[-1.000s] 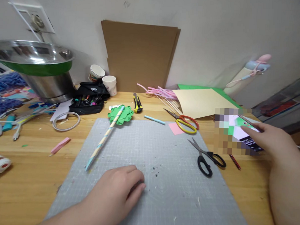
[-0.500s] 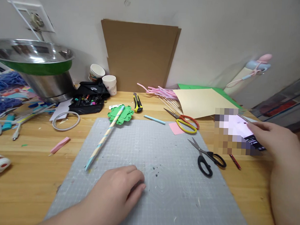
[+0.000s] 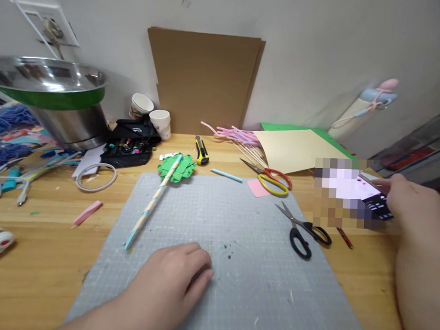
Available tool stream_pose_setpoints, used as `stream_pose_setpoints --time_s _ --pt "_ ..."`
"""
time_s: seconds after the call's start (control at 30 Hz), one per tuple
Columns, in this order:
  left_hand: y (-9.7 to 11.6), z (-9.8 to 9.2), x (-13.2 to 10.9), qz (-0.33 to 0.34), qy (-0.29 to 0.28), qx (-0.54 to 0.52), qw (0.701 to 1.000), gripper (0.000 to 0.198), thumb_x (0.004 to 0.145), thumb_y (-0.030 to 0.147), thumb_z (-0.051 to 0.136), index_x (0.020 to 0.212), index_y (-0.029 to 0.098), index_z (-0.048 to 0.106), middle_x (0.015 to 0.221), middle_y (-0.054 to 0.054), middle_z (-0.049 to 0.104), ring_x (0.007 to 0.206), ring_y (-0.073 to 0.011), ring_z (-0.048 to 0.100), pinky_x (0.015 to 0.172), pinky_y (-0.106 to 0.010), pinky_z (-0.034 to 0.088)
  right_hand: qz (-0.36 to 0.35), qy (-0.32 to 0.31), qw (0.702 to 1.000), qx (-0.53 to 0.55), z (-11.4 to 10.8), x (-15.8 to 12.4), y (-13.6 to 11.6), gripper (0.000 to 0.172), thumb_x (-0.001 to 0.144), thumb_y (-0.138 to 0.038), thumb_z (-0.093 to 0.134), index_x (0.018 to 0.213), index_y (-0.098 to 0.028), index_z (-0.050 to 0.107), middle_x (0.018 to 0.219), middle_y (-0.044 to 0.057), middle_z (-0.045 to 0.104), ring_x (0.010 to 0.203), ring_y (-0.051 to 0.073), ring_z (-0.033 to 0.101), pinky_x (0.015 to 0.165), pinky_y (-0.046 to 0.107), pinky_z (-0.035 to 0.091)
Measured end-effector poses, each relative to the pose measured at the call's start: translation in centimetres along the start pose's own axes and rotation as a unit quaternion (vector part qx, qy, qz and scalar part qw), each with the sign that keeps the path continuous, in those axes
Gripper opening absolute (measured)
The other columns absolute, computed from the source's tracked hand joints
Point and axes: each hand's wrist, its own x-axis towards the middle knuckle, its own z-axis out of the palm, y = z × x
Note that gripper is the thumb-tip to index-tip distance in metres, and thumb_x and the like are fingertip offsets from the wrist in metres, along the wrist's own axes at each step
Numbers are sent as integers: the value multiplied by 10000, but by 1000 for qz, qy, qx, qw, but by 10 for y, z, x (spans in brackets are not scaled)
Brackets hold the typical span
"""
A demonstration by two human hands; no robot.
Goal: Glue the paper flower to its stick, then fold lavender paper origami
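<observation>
A phone [image 3: 376,208], partly blurred, is found at 3 o'clock of the cutting mat [image 3: 239,219]. It is touched by the right hand [image 3: 418,207], apparently to work its screen; the finger state cannot be told. The left hand [image 3: 175,275] is rested at the mat's 6 o'clock, fingers curled together. Cardboard [image 3: 205,81] is leaned on the wall at 12 o'clock of the wooden table [image 3: 37,264].

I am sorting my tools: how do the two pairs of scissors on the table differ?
The black scissors have two black handles; the red-and-yellow scissors have one red, one yellow. The black scissors lie across the right edge of the grey mat; the red-and-yellow scissors lie farther off, by its far corner and the tan paper. Both lie flat, blades pointing left and away.
</observation>
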Motion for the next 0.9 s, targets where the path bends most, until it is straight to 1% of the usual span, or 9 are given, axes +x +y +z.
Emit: stream_pose_setpoints --time_s 0.1,0.23,0.33,0.43,0.53,0.67,0.8,0.9 --pt "0 0 -1 0 0 0 1000 218 924 273 403 916 236 618 867 -9 624 789 -185 599 689 -311 443 54 -16 998 12 -2 -1 -3 511 860 -353 274 933 -177 748 883 143 699 663 246 576 618 363 450" --pt "1 0 0 -1 0 1 1000 214 921 268 407 911 235 618 865 -9 626 783 -183 598 681 -308 439 69 -31 997 6 -6 -2 -6 508 861 -353 280 944 -169 746 921 151 691 713 255 588 658 365 457" --pt "1 0 0 -2 0 -1 1000 214 920 266 409 908 232 620 867 -12 629 781 -180 596 681 -302 436 56 -45 997 -17 -8 -4 -8 465 831 -375 337 934 -185 749 951 164 681 800 292 597 697 380 452" --pt "1 -1 1 -1 1 0 1000 217 919 265 410 913 228 623 868 -19 630 785 -182 598 689 -303 439 27 -50 998 -34 -9 -7 -9 466 765 -466 446 1015 -189 726 930 157 680 839 325 594 683 380 442" --pt "1 -1 1 -2 0 1 1000 223 920 265 406 918 227 626 869 -24 628 789 -188 599 693 -310 444 -1 -57 997 -45 -7 -8 -9 501 717 -522 499 1032 -198 714 861 132 673 814 327 588 658 372 430" --pt "1 -1 1 1 2 -3 1000 225 923 263 402 922 229 624 863 -21 628 785 -186 598 695 -308 446 -16 -59 996 -57 -3 -5 -7 472 707 -524 503 998 -219 716 747 105 643 741 307 575 630 366 427" --pt "1 -1 1 0 2 -2 1000 218 922 263 407 915 228 622 864 -19 625 792 -187 596 696 -309 445 -28 -63 996 -65 -2 -3 -5 483 680 -544 536 981 -213 716 739 107 649 680 291 571 598 360 426" --pt "1 -2 1 0 2 -1 1000 215 921 263 408 913 229 620 866 -16 625 787 -184 596 690 -306 442 -42 -55 995 -69 0 -1 -1 505 699 -550 506 994 -200 718 741 127 654 656 298 571 580 373 430"
